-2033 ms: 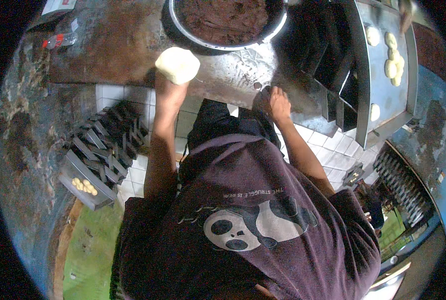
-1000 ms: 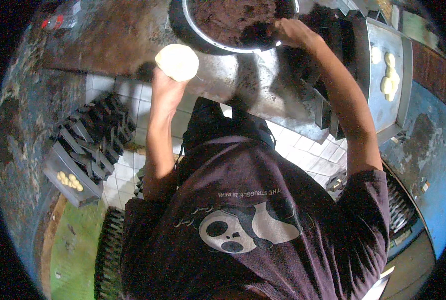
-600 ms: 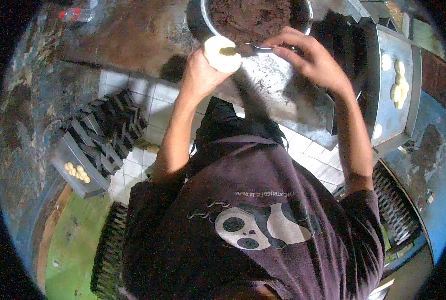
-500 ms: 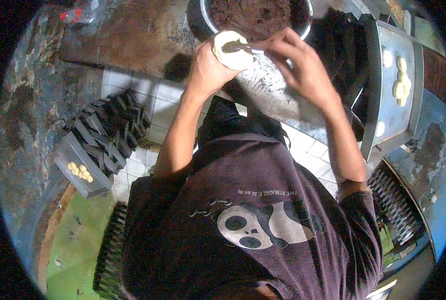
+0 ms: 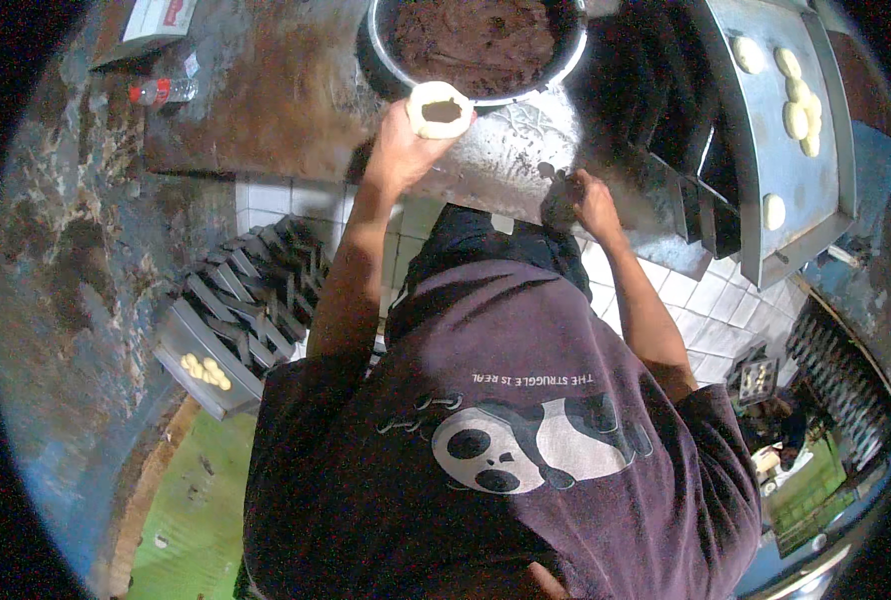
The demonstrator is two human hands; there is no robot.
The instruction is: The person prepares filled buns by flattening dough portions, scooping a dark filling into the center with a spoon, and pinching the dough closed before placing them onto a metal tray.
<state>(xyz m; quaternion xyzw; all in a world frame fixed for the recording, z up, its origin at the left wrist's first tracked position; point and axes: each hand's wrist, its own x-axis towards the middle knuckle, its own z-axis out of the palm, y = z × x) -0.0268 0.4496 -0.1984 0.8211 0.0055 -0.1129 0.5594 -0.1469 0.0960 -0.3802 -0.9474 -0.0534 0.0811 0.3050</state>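
Dough round (image 5: pixel 440 108) in left hand (image 5: pixel 406 150), just before bowl (image 5: pixel 576 50) on worktop (image 5: pixel 266 100). Right hand (image 5: pixel 581 200) right of it. Tray (image 5: pixel 756 170) with dough pieces (image 5: pixel 798 100) far right.

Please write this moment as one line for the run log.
left hand: holds dough round with dark filling | right hand: closed, on metal counter | bowl of dark filling: behind | tray with dough pieces: right

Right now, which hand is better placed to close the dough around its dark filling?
The right hand. It rests low on the counter beside the left hand, which already cups the filled dough piece near the bowl and cannot pinch it alone.
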